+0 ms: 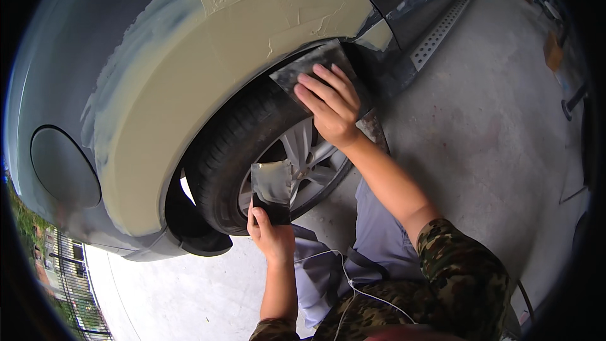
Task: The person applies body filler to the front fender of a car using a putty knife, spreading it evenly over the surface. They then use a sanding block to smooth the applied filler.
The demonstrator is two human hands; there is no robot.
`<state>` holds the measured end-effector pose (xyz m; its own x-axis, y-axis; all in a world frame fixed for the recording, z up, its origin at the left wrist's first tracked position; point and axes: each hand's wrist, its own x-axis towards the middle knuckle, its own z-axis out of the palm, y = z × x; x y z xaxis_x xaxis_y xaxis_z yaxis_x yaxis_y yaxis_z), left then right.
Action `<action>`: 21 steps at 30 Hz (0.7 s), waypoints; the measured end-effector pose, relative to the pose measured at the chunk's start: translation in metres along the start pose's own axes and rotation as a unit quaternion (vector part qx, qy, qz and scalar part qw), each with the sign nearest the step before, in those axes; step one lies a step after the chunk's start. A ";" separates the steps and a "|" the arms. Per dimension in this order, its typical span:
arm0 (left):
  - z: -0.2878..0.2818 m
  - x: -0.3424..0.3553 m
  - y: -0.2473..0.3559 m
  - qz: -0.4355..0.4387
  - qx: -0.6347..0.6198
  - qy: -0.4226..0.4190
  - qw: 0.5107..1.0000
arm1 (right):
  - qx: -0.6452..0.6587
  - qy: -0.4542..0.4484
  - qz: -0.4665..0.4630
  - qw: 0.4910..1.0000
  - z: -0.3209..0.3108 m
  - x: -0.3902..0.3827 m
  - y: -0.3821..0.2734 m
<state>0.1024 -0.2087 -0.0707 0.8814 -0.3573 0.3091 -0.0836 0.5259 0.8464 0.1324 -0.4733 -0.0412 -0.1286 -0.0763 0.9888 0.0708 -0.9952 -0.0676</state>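
Fingers spread across its face, the right hand (331, 106) holds a thin dark spreader (307, 68) at the rim of a filler-coated fender (183, 95), over the tire (227, 145), while the left hand (273, 235) grips a smeared plate (271, 183) by its lower end, thumb in front. Both tools look light and fairly stiff, probably slick where smeared, and best held at the cleaner end.

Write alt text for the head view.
A person's right hand holds a dark flat spreader at the edge of the beige-coated wheel arch of a car; the left hand holds a smeared plate in front of the wheel.
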 end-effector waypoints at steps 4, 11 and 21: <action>0.003 0.002 -0.006 -0.022 -0.023 0.002 0.999 | 0.000 0.008 0.043 0.999 -0.032 0.013 0.002; 0.011 0.001 -0.016 -0.041 -0.085 -0.022 0.995 | -0.021 0.034 0.037 0.998 0.000 0.042 0.033; 0.003 0.009 -0.025 -0.060 -0.161 -0.065 0.983 | 0.177 -0.011 0.238 0.955 -0.049 0.001 -0.030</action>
<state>0.1116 -0.2273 -0.0881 0.8070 -0.5170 0.2855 0.1876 0.6827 0.7062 0.0821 -0.4463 -0.0445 0.0230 -0.5100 0.8599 0.4459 -0.7646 -0.4654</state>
